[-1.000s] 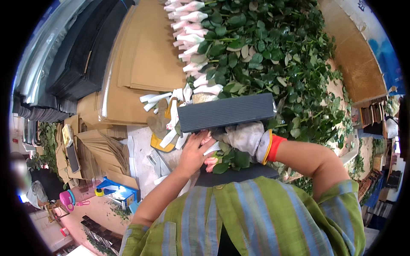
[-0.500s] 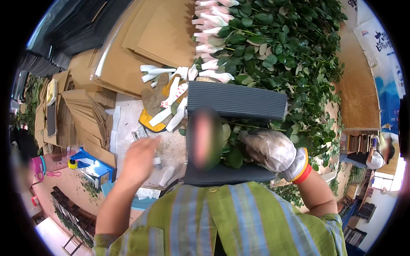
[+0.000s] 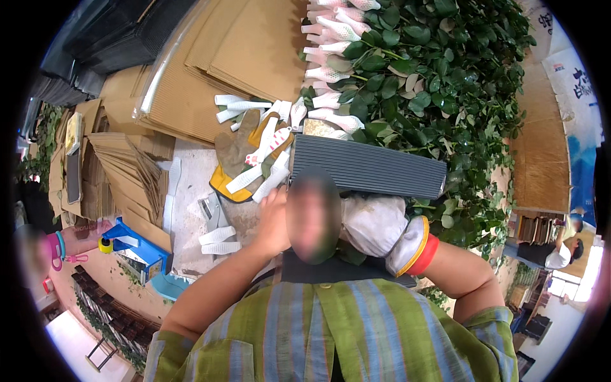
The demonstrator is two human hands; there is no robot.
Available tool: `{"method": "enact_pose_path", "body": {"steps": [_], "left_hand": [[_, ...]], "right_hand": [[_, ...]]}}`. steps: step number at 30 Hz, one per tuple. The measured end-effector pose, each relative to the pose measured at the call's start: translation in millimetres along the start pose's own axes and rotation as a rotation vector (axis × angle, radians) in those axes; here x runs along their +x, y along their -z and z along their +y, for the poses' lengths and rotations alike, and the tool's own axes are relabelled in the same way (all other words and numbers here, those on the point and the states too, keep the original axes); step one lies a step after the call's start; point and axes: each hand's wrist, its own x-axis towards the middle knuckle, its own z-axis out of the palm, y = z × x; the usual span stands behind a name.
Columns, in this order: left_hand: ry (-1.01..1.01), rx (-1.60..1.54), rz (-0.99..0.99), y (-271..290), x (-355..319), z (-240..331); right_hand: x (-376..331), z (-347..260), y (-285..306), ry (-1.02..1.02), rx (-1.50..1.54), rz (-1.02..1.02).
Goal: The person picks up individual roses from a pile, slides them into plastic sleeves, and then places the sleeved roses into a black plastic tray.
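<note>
My bare left hand (image 3: 273,219) is at the left side of a dark ribbed holder (image 3: 369,165). Its fingers are bent inward, the tips hidden behind a blurred oval patch. Over the holder's middle, my right hand (image 3: 375,223) wears a whitish, stained glove with a yellow edge and red cuff. It looks closed, but the patch covers its fingers and whatever they hold. Green leaves (image 3: 351,253) show just below the glove. Left of the holder lie white mesh sleeves (image 3: 219,240), a grey metal tool (image 3: 213,210) and a brown-yellow work glove (image 3: 232,156).
Leafy flower stems (image 3: 433,83), their heads in white mesh sleeves (image 3: 340,28), are heaped beyond the holder. Flat cardboard sheets (image 3: 248,44) lie at the far left, with folded cardboard (image 3: 124,169) nearer. A blue box (image 3: 143,251) stands left; a person (image 3: 557,254) is at far right.
My left hand has moved right, up to the holder. My right gloved hand has shifted left, toward it. Two mesh sleeves now show beside the metal tool, where my left hand was.
</note>
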Motion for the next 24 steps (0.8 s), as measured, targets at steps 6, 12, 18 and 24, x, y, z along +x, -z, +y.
{"method": "enact_pose_path", "body": {"steps": [6, 12, 18, 24], "left_hand": [[0.026, 0.025, -0.102, 11, 4, 4], [0.060, -0.245, -0.171, 54, -9, 3], [-0.186, -0.016, -0.108, 42, -12, 16], [-0.008, 0.041, -0.233, 26, -16, 7]], "right_hand": [[2, 0, -13, 0.019, -0.037, 0.025], [-10, 0, 49, 0.073, 0.287, 0.064], [-16, -6, 35, 0.104, 0.313, 0.026], [-2, -8, -21, 0.171, 0.300, -0.134]]}}
